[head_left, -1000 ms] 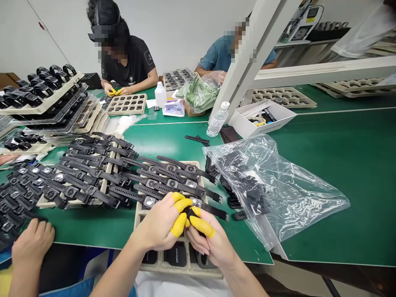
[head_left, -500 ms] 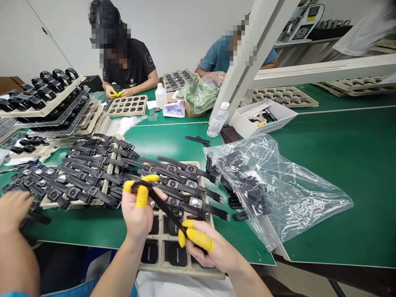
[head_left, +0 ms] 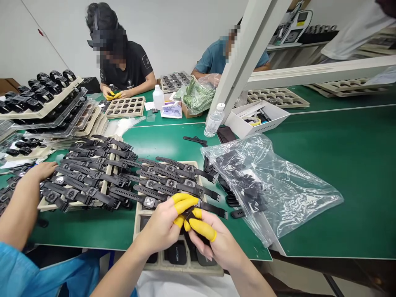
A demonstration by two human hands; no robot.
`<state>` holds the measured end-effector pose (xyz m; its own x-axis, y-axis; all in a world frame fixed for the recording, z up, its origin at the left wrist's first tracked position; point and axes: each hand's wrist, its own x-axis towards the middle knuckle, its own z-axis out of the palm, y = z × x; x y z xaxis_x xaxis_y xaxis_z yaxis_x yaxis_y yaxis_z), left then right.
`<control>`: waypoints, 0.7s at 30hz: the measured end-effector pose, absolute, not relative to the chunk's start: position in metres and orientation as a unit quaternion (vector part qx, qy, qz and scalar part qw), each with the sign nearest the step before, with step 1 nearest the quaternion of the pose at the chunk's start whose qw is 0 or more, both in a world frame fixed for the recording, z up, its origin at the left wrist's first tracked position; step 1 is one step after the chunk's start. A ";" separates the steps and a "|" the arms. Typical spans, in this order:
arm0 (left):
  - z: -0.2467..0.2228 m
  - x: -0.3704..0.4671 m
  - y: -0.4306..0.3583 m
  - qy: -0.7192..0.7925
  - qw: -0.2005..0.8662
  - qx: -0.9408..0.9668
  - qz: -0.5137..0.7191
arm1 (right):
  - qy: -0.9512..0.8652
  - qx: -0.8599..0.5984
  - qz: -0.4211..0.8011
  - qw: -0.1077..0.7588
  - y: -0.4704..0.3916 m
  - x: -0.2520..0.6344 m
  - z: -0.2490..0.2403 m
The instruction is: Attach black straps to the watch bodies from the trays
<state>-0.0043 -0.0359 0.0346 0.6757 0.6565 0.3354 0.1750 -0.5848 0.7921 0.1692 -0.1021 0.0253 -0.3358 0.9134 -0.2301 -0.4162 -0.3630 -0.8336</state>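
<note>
My left hand point(head_left: 168, 222) and my right hand point(head_left: 213, 237) meet over the front of a beige tray point(head_left: 213, 270). Yellow finger cots cover several fingertips on both. Pinched between them is a black watch strap point(head_left: 189, 215), mostly hidden by the fingers; whether a watch body is attached cannot be made out. Below the hands, dark square pieces point(head_left: 175, 252) lie in the tray's compartments. Just beyond, several black smartwatches point(head_left: 171, 184) rest face down across the tray with straps spread flat.
More watches point(head_left: 92, 192) cover a tray to the left, where a co-worker's arm point(head_left: 23, 198) reaches in. At right lies a clear plastic bag point(head_left: 297, 194) with black straps. Behind stand a water bottle point(head_left: 214, 120), a white box point(head_left: 258, 119), stacked trays point(head_left: 46, 109) and a seated person point(head_left: 126, 66).
My left hand has moved right and down to meet my right hand; the strap, earlier stretched between them, is now mostly covered. The co-worker's arm at left has reached farther forward.
</note>
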 end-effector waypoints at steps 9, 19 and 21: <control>0.033 -0.007 -0.037 0.241 0.365 0.845 0.307 | -0.231 -0.337 0.768 0.494 -0.104 0.162 0.026; 0.048 -0.007 -0.035 0.171 0.381 0.855 0.309 | -0.197 -0.285 0.794 0.499 -0.106 0.169 0.023; 0.048 -0.006 -0.035 0.174 0.378 0.856 0.305 | -0.194 -0.284 0.795 0.500 -0.106 0.169 0.023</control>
<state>-0.0055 -0.0352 0.0480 0.7530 0.5290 0.3914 0.0672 -0.6535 0.7539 0.1692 -0.1059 0.0227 -0.3389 0.9050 -0.2571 -0.6847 -0.4247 -0.5923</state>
